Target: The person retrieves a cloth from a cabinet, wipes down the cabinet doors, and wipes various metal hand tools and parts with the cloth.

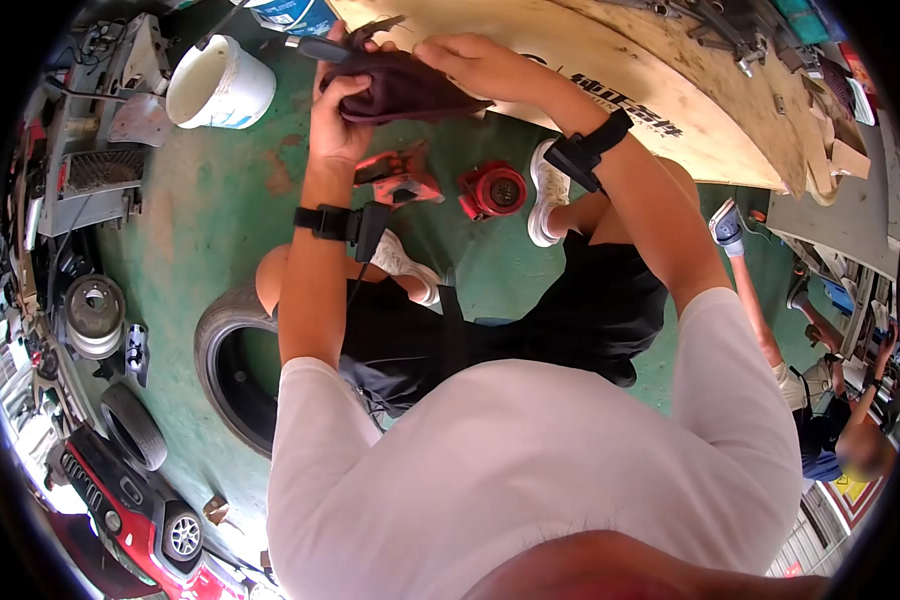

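Note:
A dark maroon cloth (410, 90) is bunched between my two hands at the top of the view. My left hand (342, 108) has its fingers wrapped round the cloth and a grey-black handled tool (322, 48), whose metal end points left. On the cloth's upper right side lies my right hand (467, 62), its fingers bent over the fabric; their tips are partly hidden. Below the cloth, a red metal stand (402, 174) and a round red part with a black centre (492, 190) rest on the green floor.
A wooden board (670, 95) with black lettering lies at the upper right. Left are a white bucket (220, 85), a tyre (210, 345) near my knee, a wheel rim (95, 316) and a red car (135, 500). Another person (830, 400) is at the far right.

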`<state>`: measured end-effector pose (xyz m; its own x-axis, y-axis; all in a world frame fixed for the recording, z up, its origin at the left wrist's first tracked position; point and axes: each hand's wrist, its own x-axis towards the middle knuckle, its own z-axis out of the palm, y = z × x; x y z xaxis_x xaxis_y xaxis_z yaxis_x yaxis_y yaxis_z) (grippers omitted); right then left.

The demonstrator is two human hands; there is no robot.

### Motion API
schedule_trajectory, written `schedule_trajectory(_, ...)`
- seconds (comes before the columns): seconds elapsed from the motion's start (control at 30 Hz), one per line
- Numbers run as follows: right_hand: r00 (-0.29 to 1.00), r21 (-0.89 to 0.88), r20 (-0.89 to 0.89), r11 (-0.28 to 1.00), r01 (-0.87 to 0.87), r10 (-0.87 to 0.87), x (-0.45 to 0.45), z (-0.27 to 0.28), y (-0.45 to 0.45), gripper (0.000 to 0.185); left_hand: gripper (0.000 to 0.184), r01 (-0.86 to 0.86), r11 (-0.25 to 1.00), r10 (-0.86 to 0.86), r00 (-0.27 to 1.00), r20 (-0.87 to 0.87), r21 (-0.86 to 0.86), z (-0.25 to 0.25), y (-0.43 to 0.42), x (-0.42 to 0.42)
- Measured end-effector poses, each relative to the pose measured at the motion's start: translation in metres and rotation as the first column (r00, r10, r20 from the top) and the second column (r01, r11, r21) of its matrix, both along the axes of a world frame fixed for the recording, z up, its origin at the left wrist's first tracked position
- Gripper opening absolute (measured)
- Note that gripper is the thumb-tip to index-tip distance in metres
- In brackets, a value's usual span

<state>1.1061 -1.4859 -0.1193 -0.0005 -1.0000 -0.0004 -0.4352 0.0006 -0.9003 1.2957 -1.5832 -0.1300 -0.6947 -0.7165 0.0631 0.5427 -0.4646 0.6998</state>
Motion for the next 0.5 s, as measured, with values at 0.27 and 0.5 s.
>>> schedule_trajectory(0.27,0.905,0.260,0.423,0.962,-0.087,-0.033,0.033,0.019,0.001,0.043,0.073,-0.099,0.992,0.102,0.995,-0.025,0.076,0.011,-0.008,0.010)
schedule_trajectory(0.5,0.640,0.477,0.723,0.859,-0.188,-0.262,0.034,0.037,0.015,0.045,0.083,0.131,0.981,-0.157,0.969,-0.190,-0.144,0.011,-0.004,0.015)
